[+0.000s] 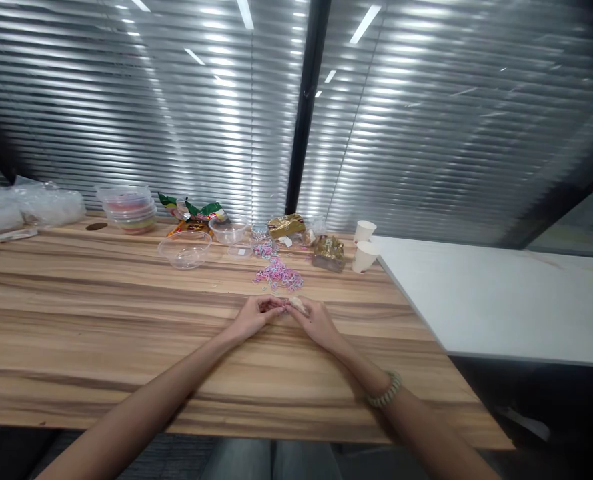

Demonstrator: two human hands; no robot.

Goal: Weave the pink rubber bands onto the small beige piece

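My left hand [257, 316] and my right hand [316, 323] meet over the middle of the wooden table [126, 333]. The right hand's fingers are closed round a small pale, whitish item [297, 305]. My left thumb and fingertips are pressed together at its left side, by a tiny pinkish piece too small to make out. Just beyond the hands lies a loose pile of pink, purple and pale blue little rings [279, 274].
Behind the pile are a clear bowl [185, 251], a gold wrapper [286, 226] and a gold packet [328, 254]. Two paper cups [365, 257] stand at the right edge. Stacked tubs [129, 209] and plastic bags [51, 203] are at the left, before window blinds.
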